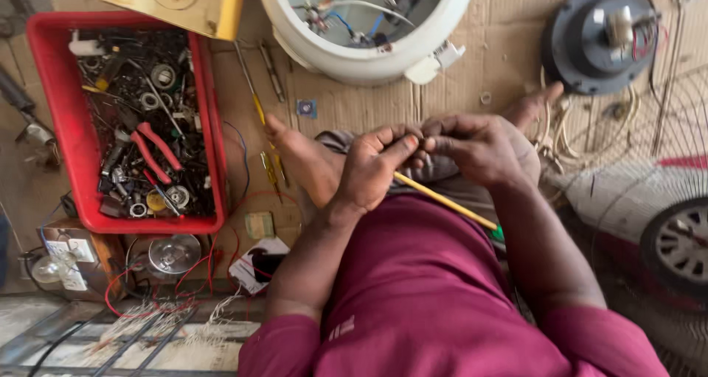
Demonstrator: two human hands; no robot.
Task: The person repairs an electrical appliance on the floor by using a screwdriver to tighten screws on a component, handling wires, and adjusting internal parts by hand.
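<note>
Nearest the camera is the person's maroon shirt (420, 296), filling the lower middle of the view, with both forearms reaching away from it. A thin yellow rod (442, 202) runs slantwise over the lap, straight and smooth, from a green end (498, 233) on the right up toward the hands. The left hand (372, 170) is closed around the rod's far end, forefinger stretched along it, so its grip holds the rod. The right hand (479, 147) meets it fingertip to fingertip, its grip narrow and pinched at the same spot; what lies between the fingertips is too small to tell. Bare feet (306, 159) rest on the cardboard floor covering (501, 53) just beyond the hands.

To the near left lie a clear bulb (174, 253), tangled red wire (199, 270) and a small white box (258, 266). Farther left sits a red tray (51, 126) full of screws, washers, bearings and red-handled pliers (155, 150). Screwdrivers (254, 89) lie on the cardboard beside the tray. At the far middle stands a white round housing (369, 53) with wiring inside, and at the far right a dark grey fan motor (597, 42). A wire fan guard (649, 200) covers the right edge.
</note>
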